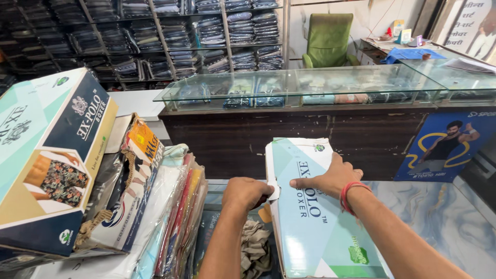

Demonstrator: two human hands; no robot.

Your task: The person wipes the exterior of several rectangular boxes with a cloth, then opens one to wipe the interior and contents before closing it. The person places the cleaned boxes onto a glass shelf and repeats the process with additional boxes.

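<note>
A long white and pale-green cardboard box lid (310,206) lies in front of me, running away from me. My right hand (328,178), with a red thread band on the wrist, presses flat on top of the lid near its left edge. My left hand (247,192) is curled at the lid's left side and pinches a small white flap (274,190) there. Below my left forearm, crumpled grey-brown fabric (254,248) lies in the open box beside the lid.
At left, a large printed carton (49,155) leans on a stack of plastic-wrapped garment packs (165,206). A glass-topped wooden counter (310,88) stands ahead. Behind it are shelves of folded dark clothes (155,36) and a green chair (328,41). A marbled surface (444,217) lies at right.
</note>
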